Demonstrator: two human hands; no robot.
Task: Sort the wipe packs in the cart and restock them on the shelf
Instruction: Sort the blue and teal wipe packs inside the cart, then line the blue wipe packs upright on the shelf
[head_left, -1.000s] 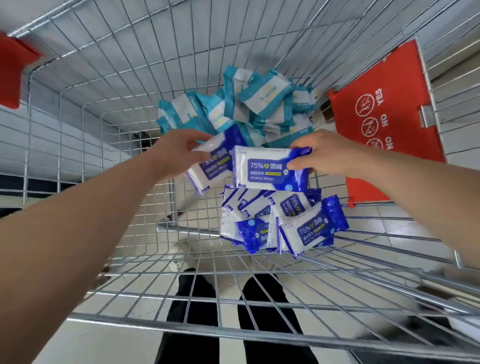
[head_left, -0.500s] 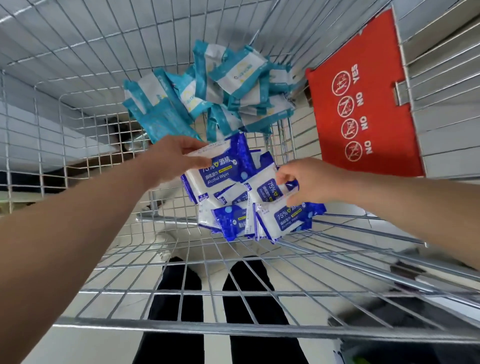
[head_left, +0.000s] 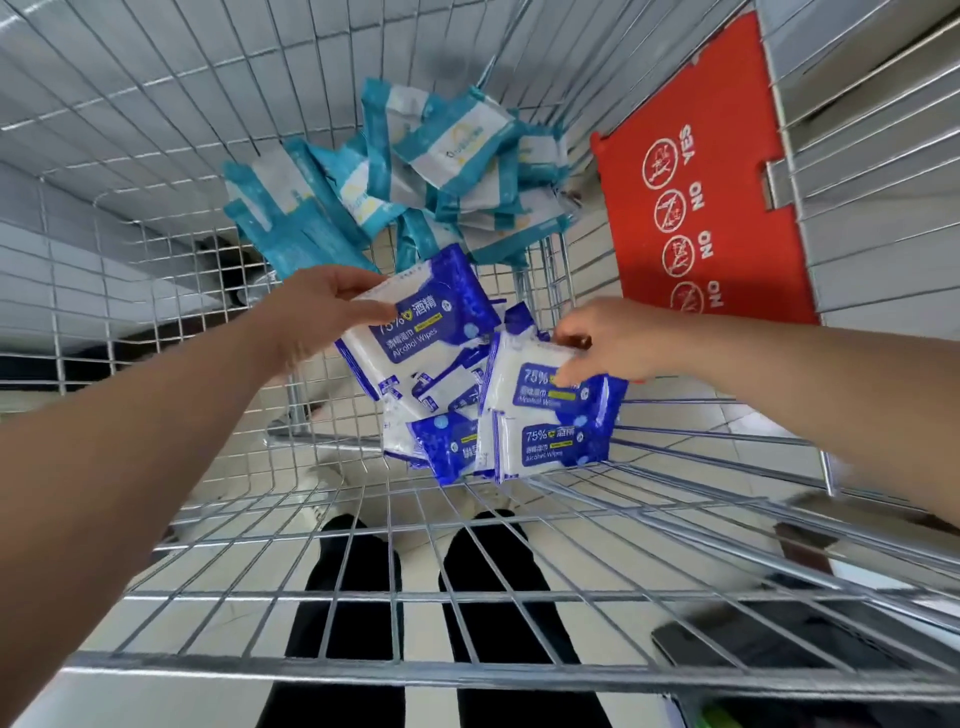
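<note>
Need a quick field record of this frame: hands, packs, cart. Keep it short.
left hand: pinches a blue alcohol-wipe pack, held tilted above the blue pile
right hand: fingers grip a second blue pack at the top of the pile
blue pile: on the cart floor, below both hands
teal packs: heaped at the far end, apart from the blue ones
cart: wire mesh; red sign panel on the right

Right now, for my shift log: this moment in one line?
left hand: holds upper blue pack | right hand: pinches lower blue pack atop pile | teal packs: heaped beyond
</note>
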